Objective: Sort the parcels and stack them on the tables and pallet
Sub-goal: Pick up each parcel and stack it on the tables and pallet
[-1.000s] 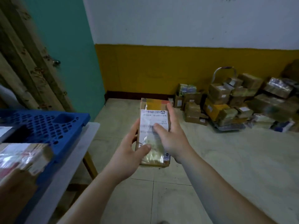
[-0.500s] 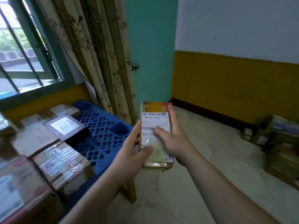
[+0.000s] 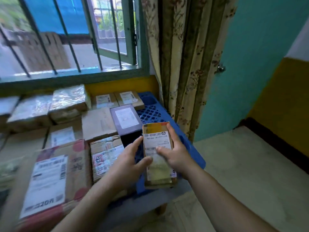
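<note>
blue pallet (image 3: 168,118), taped labelled parcel (image 3: 158,158), both hands

The print on the label of the small parcel (image 3: 158,153) is too smeared to read, and the right hand (image 3: 175,155) and left hand (image 3: 127,166) cover its long sides. The big box (image 3: 51,183) runs off the bottom-left edge. The wrapped parcels (image 3: 30,111) (under the window) are cut off at the left and blurred.
</note>
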